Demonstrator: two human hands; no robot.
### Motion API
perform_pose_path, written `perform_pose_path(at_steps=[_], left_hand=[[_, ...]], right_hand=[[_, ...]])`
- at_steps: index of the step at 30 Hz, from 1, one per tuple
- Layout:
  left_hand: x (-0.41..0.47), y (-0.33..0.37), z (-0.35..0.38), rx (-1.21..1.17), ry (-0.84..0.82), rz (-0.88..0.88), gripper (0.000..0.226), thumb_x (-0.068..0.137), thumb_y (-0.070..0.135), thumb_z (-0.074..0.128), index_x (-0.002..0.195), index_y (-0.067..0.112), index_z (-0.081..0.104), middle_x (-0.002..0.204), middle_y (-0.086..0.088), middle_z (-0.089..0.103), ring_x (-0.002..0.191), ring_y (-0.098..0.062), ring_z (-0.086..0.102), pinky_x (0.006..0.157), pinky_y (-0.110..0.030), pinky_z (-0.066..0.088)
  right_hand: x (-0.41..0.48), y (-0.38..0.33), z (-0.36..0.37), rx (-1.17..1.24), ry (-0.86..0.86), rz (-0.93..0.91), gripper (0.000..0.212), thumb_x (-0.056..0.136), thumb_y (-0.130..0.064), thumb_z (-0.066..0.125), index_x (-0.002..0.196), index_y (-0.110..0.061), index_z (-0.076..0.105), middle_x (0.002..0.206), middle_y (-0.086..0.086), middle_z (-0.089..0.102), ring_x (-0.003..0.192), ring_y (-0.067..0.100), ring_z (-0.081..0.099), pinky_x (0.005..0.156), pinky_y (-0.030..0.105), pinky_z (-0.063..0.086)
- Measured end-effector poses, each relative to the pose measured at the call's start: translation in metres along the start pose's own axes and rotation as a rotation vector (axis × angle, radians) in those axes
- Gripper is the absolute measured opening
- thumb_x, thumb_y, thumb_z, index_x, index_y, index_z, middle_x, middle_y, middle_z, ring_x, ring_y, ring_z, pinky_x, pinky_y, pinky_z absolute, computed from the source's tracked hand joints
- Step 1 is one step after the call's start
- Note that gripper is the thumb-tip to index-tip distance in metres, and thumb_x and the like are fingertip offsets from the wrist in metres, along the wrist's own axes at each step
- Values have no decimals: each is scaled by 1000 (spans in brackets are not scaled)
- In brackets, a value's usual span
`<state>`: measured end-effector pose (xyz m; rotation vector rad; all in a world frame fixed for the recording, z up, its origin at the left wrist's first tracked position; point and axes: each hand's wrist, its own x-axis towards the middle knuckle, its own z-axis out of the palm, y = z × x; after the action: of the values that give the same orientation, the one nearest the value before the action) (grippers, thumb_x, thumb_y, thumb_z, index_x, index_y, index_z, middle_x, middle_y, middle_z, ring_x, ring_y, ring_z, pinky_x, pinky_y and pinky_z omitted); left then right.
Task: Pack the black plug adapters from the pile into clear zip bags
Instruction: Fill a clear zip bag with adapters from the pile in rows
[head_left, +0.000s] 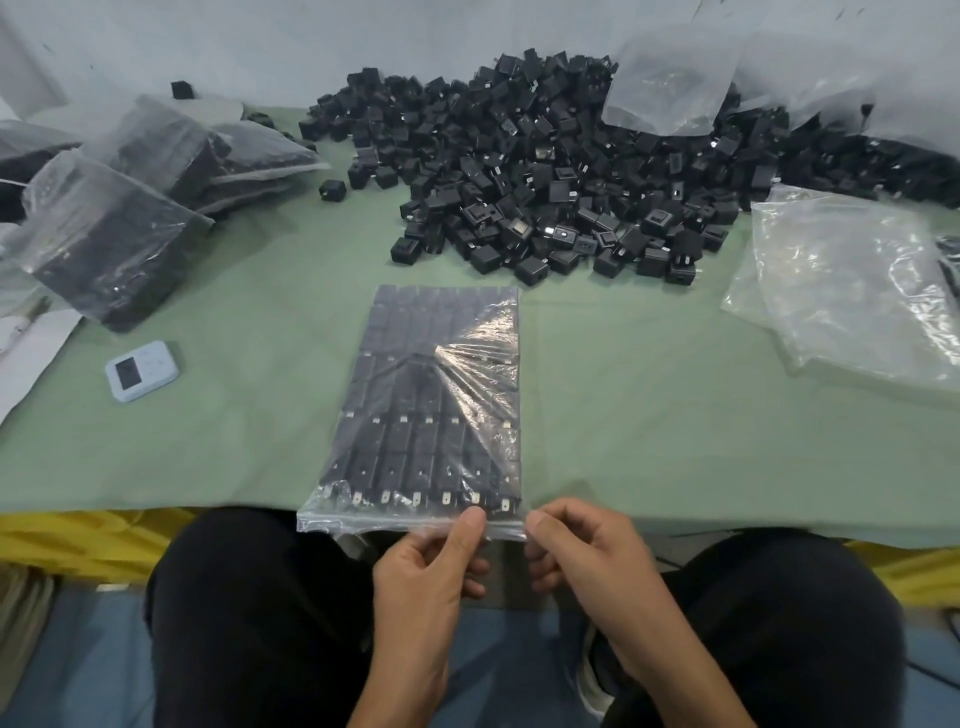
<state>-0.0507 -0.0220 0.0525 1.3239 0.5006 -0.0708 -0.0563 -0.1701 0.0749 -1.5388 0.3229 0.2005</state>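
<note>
A clear zip bag (431, 400) filled with neat rows of black plug adapters lies flat on the green table, its zip end hanging over the near edge. My left hand (431, 566) pinches the zip strip near its middle between thumb and fingers. My right hand (576, 551) pinches the same strip at the bag's right corner. A large pile of loose black plug adapters (545, 171) covers the far centre and right of the table.
Filled bags (119, 223) are stacked at the far left. Empty clear bags (852, 291) lie at the right, and more rest on the pile (670, 78). A small white-blue timer (141, 370) sits at the left. My knees are below the table edge (156, 506).
</note>
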Motion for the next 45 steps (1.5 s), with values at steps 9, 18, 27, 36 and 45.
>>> perform_pose_path(at_steps=[9, 18, 27, 36, 45], left_hand=[[-1, -8, 1, 11, 26, 36, 44, 61, 51, 80, 71, 9, 75, 64, -8, 67, 57, -12, 58, 49, -21, 48], [-4, -6, 18, 20, -186, -71, 19, 67, 27, 85, 72, 9, 80, 66, -13, 70, 55, -11, 60, 48, -21, 48], [-3, -7, 21, 134, -202, 86, 21, 85, 13, 75, 66, 4, 76, 57, -11, 65, 51, -11, 55, 48, -23, 46], [-8, -13, 28, -14, -162, 35, 15, 80, 19, 76, 70, 9, 79, 57, -7, 64, 51, -7, 55, 47, -18, 43], [-2, -5, 4, -155, -73, -36, 17, 67, 22, 78, 71, 6, 79, 69, -16, 69, 54, -11, 59, 46, -19, 47]], right_hand=[[-2, 7, 12, 0, 78, 46, 25, 91, -20, 63, 72, -4, 61, 60, 4, 61, 58, 16, 56, 56, 28, 49], [-2, -9, -12, -38, -17, 30, 18, 91, -9, 66, 75, -13, 74, 66, 5, 68, 59, 11, 60, 55, 22, 50], [2, -14, -12, -249, -12, 7, 17, 87, -16, 63, 72, -21, 70, 58, 1, 66, 53, 9, 61, 52, 22, 50], [0, -12, -13, -333, -9, -31, 14, 84, -29, 61, 74, -22, 68, 63, 2, 67, 55, 12, 63, 56, 31, 57], [1, -11, -17, -372, 26, -22, 30, 65, -48, 52, 75, -23, 66, 62, 0, 67, 55, 13, 66, 61, 40, 60]])
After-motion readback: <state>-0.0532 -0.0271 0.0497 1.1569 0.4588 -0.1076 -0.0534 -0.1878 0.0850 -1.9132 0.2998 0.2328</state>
